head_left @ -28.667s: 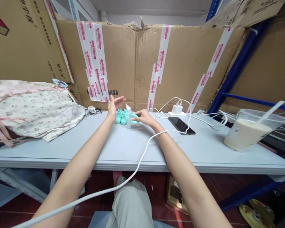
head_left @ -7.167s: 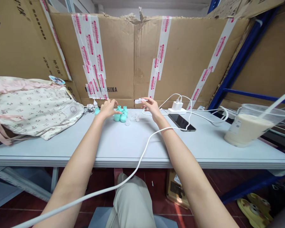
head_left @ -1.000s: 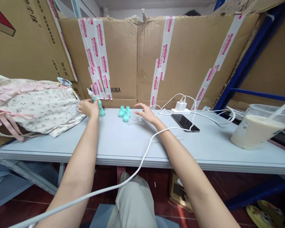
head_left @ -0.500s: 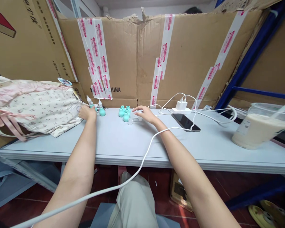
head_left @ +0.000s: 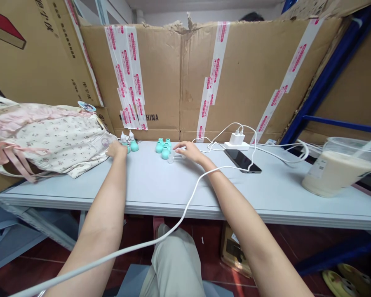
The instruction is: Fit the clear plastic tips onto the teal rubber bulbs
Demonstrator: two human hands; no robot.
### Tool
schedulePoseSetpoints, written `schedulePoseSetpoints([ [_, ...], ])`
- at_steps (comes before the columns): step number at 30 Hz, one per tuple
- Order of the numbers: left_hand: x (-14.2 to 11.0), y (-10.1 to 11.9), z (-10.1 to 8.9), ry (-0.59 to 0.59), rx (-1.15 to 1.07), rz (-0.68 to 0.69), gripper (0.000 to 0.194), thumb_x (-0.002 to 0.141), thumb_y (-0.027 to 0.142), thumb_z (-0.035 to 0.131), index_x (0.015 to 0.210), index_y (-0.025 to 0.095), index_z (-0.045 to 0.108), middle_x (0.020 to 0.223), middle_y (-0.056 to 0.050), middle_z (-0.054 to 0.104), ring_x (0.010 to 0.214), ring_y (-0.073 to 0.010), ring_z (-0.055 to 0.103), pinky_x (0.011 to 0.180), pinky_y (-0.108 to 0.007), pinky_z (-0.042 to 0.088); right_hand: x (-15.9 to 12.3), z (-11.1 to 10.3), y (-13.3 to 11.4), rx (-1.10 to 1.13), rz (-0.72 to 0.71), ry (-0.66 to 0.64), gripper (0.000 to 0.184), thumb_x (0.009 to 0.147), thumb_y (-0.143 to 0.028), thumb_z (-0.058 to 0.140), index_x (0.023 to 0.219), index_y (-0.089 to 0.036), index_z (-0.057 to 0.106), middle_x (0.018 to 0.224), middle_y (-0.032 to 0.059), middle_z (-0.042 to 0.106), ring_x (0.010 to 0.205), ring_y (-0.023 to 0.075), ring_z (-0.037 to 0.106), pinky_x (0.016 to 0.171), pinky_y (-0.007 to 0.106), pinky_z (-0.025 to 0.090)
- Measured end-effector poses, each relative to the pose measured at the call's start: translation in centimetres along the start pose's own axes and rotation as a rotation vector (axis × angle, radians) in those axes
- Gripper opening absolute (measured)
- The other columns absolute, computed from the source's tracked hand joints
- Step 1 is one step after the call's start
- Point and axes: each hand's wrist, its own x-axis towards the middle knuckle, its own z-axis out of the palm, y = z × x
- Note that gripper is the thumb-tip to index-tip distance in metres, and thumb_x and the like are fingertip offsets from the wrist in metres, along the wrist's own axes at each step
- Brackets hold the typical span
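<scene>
My left hand is at the back left of the table, its fingers closed on a turquoise squeeze bulb with a pale nozzle pointing up. A second turquoise bulb with a nozzle stands upright just to its right. My right hand rests right of the middle, palm down, fingers curved and apart. Below its fingertips lie small clear plastic pieces, partly hidden by the hand. Left of them several turquoise bulbs without nozzles stand in a group.
A floral cloth bag lies at the left. A white charger on a power strip, a phone and a drink cup are at the right. A white cable crosses in front of my arms. Cardboard walls the back.
My left hand has moved slightly right, bringing its bulb from a tilt to upright beside the other nozzled bulb. My right hand has stayed nearly in place.
</scene>
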Motion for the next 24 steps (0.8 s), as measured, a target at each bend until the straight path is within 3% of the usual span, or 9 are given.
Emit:
schedulePoseSetpoints([
  [5, 1.0, -0.4, 0.3, 0.037, 0.084, -0.189, 0.05, 0.064, 0.058, 0.07, 0.088, 0.014, 0.06, 0.087, -0.015, 0.066, 0.096, -0.0343, 0.062, 0.075, -0.044, 0.046, 0.1, 0.2, 0.6, -0.088, -0.017, -0.007, 0.017, 0.078, -0.016, 0.062, 0.092, -0.017, 0.072, 0.101, 0.0061, 0.07, 0.093, 0.0175, 0.061, 0.083, 0.029, 0.043],
  [8, 2.1, -1.1, 0.7, 0.073, 0.159, -0.351, 0.045, 0.062, 0.042, 0.077, 0.091, 0.012, 0.059, 0.105, -0.021, 0.063, 0.108, -0.0371, 0.058, 0.081, -0.045, 0.046, -0.1, 0.4, 0.6, -0.179, -0.03, -0.009, 0.018, 0.077, -0.019, 0.066, 0.095, -0.018, 0.07, 0.102, 0.0052, 0.069, 0.093, 0.0178, 0.058, 0.084, 0.029, 0.041],
  [11, 2.7, -1.4, 0.9, 0.1, 0.177, -0.422, 0.063, 0.058, 0.026, 0.082, 0.111, 0.007, 0.052, 0.133, -0.028, 0.043, 0.123, -0.0401, 0.044, 0.09, -0.047, 0.042, -0.4, 0.9, 0.3, -0.268, -0.072, -0.032, 0.024, 0.077, -0.025, 0.068, 0.1, -0.02, 0.069, 0.103, 0.0048, 0.068, 0.094, 0.0179, 0.055, 0.085, 0.03, 0.039],
  [14, 2.3, -0.6, 0.8, 0.253, 0.098, -0.426, 0.086, 0.054, 0.02, 0.084, 0.126, 0.005, 0.038, 0.141, -0.03, 0.028, 0.126, -0.0406, 0.039, 0.094, -0.048, 0.04, -0.6, 1.5, -0.1, -0.331, -0.114, -0.068, 0.024, 0.076, -0.029, 0.069, 0.099, -0.021, 0.069, 0.099, 0.0049, 0.065, 0.094, 0.018, 0.053, 0.084, 0.029, 0.038],
  [17, 0.9, 1.6, 1.2, 0.545, 0.001, -0.201, 0.065, 0.062, 0.017, 0.078, 0.118, 0.009, 0.045, 0.132, -0.023, 0.038, 0.12, -0.0367, 0.043, 0.096, -0.047, 0.038, -0.6, 1.9, -0.4, -0.335, -0.122, -0.085, 0.02, 0.075, -0.03, 0.071, 0.092, -0.021, 0.07, 0.095, 0.0048, 0.064, 0.093, 0.0178, 0.053, 0.082, 0.028, 0.037],
  [19, -0.2, 3.5, 2.0, 0.703, -0.056, 0.129, 0.042, 0.076, 0.02, 0.065, 0.114, 0.013, 0.047, 0.127, -0.018, 0.04, 0.12, -0.0294, 0.043, 0.099, -0.042, 0.035, -0.3, 1.8, -0.3, -0.27, -0.097, -0.044, 0.02, 0.072, -0.032, 0.072, 0.088, -0.02, 0.07, 0.093, 0.0035, 0.065, 0.09, 0.0167, 0.054, 0.081, 0.027, 0.037],
  [20, -0.7, 4.4, 2.5, 0.717, -0.085, 0.27, 0.035, 0.081, 0.023, 0.059, 0.113, 0.015, 0.047, 0.126, -0.016, 0.041, 0.121, -0.0276, 0.042, 0.101, -0.041, 0.033, -0.1, 1.6, -0.1, -0.213, -0.071, 0.0, 0.021, 0.071, -0.033, 0.073, 0.087, -0.02, 0.07, 0.092, 0.0027, 0.066, 0.088, 0.016, 0.055, 0.08, 0.027, 0.037],
  [22, -1.7, 5.9, 3.7, 0.597, -0.109, 0.552, 0.027, 0.088, 0.031, 0.05, 0.111, 0.016, 0.049, 0.12, -0.014, 0.046, 0.117, -0.0255, 0.045, 0.099, -0.038, 0.034, 0.4, 1.1, 0.2, -0.052, 0.01, 0.128, 0.025, 0.07, -0.036, 0.072, 0.087, -0.019, 0.069, 0.087, 0.0015, 0.067, 0.082, 0.0147, 0.056, 0.077, 0.027, 0.038],
  [24, -2.5, 6.8, 5.0, 0.382, -0.065, 0.824, 0.032, 0.089, 0.04, 0.047, 0.111, 0.017, 0.05, 0.113, -0.012, 0.052, 0.109, -0.0243, 0.05, 0.094, -0.036, 0.038, 0.8, 0.4, 0.6, 0.154, 0.106, 0.254, 0.027, 0.07, -0.038, 0.071, 0.086, -0.017, 0.067, 0.082, 0.0016, 0.067, 0.078, 0.0138, 0.058, 0.073, 0.026, 0.04],
])
